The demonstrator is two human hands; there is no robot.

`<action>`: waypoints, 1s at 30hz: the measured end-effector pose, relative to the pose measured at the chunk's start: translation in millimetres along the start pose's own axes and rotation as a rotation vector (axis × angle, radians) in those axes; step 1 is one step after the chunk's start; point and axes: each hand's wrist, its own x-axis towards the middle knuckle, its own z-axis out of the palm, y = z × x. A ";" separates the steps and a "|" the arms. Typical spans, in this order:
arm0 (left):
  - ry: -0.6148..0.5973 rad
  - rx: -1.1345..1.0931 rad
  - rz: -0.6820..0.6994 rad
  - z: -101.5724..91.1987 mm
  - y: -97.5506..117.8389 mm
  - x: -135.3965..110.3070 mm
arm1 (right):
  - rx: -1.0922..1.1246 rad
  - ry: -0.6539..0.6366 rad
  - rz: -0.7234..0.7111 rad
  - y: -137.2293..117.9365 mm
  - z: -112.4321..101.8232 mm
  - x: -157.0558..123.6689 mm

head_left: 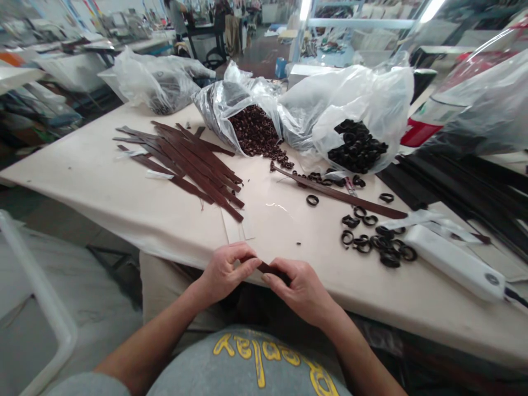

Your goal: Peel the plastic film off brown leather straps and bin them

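Note:
Both hands grip one dark brown leather strap at the front edge of the table. My left hand pinches it between thumb and fingers. Close beside it, my right hand is closed round the other part of the strap, and much of the strap is hidden by the fingers. A pile of brown leather straps lies beyond my left hand. Past my right hand are several black loops. A single long brown strap lies across the table behind them.
Open plastic bags hold small brown loops and black loops. At the right lie a white power strip and black straps. Another plastic bag stands at the back left of the cloth-covered table.

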 end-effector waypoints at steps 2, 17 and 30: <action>0.011 -0.027 -0.043 4.3 1.1 -0.5 | -0.097 0.082 -0.029 2.7 3.2 0.2; 0.188 -0.476 -0.343 27.5 1.7 3.1 | -0.374 0.392 -0.211 14.1 40.3 -5.0; -0.024 -0.468 -0.331 29.4 2.4 0.1 | -0.261 0.302 -0.243 31.4 34.1 -20.3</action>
